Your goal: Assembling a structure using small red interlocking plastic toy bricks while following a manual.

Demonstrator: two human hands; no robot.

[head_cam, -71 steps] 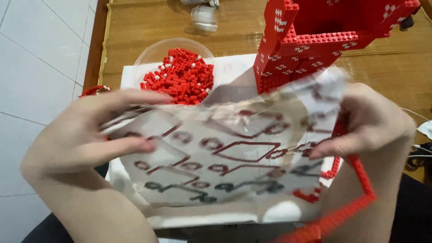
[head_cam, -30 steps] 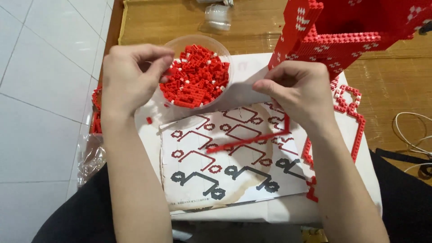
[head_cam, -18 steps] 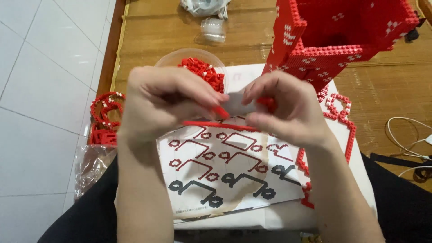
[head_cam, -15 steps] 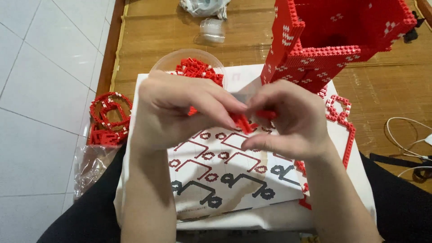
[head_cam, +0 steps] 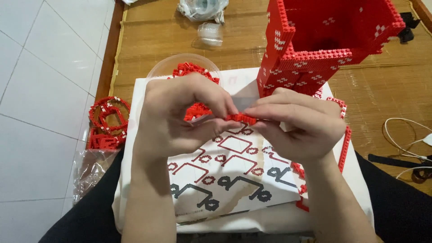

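Above the printed diagram sheet, left hand and right hand both pinch a small red brick strip; too much squeeze could snap it, scattering bricks.

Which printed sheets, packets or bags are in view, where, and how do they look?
Instruction sheet: on the white board under both hands, white with red and black diagrams.
Clear plastic bag: on the tiles, lower left, crumpled.
Knotted clear bag: top, on the mat.
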